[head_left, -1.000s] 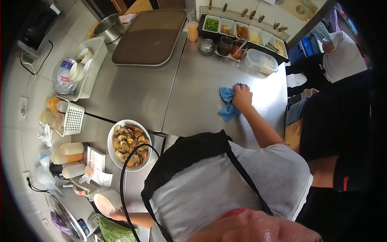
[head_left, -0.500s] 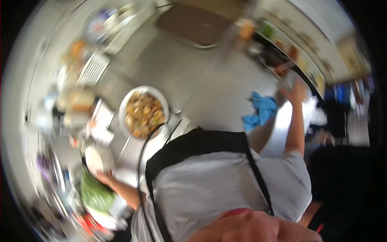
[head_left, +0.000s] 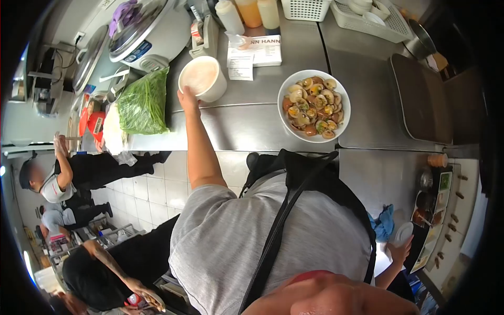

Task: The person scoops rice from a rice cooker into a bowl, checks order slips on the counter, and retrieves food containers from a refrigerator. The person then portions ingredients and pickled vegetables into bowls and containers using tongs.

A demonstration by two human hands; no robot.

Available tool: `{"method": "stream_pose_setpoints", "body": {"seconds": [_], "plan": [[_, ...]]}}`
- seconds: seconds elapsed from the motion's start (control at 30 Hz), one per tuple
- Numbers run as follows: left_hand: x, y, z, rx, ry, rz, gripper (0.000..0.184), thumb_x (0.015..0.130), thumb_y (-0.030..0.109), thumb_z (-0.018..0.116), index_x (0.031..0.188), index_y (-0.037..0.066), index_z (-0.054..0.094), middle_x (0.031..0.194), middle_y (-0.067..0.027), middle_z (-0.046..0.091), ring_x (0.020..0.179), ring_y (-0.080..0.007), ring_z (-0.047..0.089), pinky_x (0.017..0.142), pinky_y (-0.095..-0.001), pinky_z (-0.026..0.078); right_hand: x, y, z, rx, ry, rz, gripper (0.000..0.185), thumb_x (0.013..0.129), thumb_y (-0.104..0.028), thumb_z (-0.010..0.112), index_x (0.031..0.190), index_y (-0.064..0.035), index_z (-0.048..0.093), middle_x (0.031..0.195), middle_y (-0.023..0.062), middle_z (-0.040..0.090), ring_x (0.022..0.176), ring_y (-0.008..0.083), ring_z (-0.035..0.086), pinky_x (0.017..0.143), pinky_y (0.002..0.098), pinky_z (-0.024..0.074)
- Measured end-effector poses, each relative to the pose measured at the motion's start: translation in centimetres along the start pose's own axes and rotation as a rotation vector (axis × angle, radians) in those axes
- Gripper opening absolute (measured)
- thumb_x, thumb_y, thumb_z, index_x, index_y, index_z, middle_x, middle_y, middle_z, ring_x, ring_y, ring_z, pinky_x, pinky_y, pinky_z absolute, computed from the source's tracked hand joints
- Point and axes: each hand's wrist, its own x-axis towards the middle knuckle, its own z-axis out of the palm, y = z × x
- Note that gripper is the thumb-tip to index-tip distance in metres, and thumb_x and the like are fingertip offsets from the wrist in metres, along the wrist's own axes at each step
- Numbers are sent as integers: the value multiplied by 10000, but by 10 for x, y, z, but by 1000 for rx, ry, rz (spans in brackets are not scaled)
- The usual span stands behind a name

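Left hand [head_left: 189, 100]: half-curled, holding white tub [head_left: 216, 87], left of clam bowl [head_left: 283, 118] | right hand [head_left: 400, 253]: touching pale container [head_left: 403, 233], openness unclear, right of clam bowl

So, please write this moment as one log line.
left hand: holding white tub; right hand: holding pale round lid; shellfish bowl, blue cloth: on counter

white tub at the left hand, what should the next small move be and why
Probably bring the right hand, with what looks like a round lid, toward the white tub: its top appears uncovered, and the left hand holds it.
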Motion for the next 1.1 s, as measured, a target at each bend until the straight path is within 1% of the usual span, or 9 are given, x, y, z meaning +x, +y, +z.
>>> {"method": "stream_pose_setpoints", "body": {"seconds": [0.07,0.27,0.43,0.57,0.6,0.67,0.77,0.87,1.1], "plan": [[9,-10,-2,34,47,-6,578,808,403,427,1281,124,249,1191,-116,387,980,-282,452,697,-466,427,-11,-27,-27,-10,-137,122,1056,481,-323,706,1321,-274,68,1227,217,319,1102,414,332,910,487,299],[38,-21,-17,40,-146,-19,576,811,372,452,1276,102,245,1190,-125,384,973,-268,455,693,-435,443,-14,-54,-51,-51,114,282,989,510,-259,674,1315,-296,100,1164,200,381,1040,402,387,880,482,319],[58,-24,-18,144,-216,66,493,816,337,461,1208,63,342,1125,-138,427,943,-254,470,691,-386,447,-21,-151,-151,-83,556,-340,952,488,-126,642,1313,-211,175,1168,199,396,1065,376,378,904,446,300],[81,-44,-32,451,-273,331,422,820,306,466,1141,34,431,1074,-155,459,921,-242,479,699,-339,447,-55,-311,-218,185,567,-895,843,489,-30,610,1263,-69,280,1166,170,410,1083,348,363,927,405,274],[64,-15,-26,380,-285,107,371,833,277,439,1081,5,480,1087,-186,457,953,-264,472,784,-310,408,-74,-359,-233,222,528,-1025,798,484,-11,612,1228,-39,325,1146,165,426,1077,343,370,921,396,283],[89,-52,-31,692,-292,542,395,837,268,418,1100,-25,448,1120,-207,438,1021,-287,434,858,-329,352,-96,-435,-234,290,450,-1258,778,461,-64,641,1190,-41,369,1118,167,433,1057,343,381,898,397,302],[57,-42,-27,443,-65,470,409,830,258,415,1112,-38,419,1112,-222,431,1039,-300,409,869,-341,337,-139,-538,-230,263,286,-1647,820,431,-121,678,1193,-84,379,1111,173,401,1056,336,379,886,407,307],[10,-22,-24,192,141,395,426,822,248,412,1125,-51,390,1104,-237,424,1057,-313,385,880,-352,321,-162,-617,-195,238,216,-1830,874,422,-131,694,1228,-146,356,1125,173,387,1066,338,369,900,402,299],[-69,-32,-48,509,-604,378,418,736,207,497,1064,-35,405,1022,-191,440,958,-264,426,839,-329,332,-158,-691,-125,-159,186,-1836,923,484,-266,725,1281,-174,268,1230,212,312,1136,394,295,909,465,281]]}}
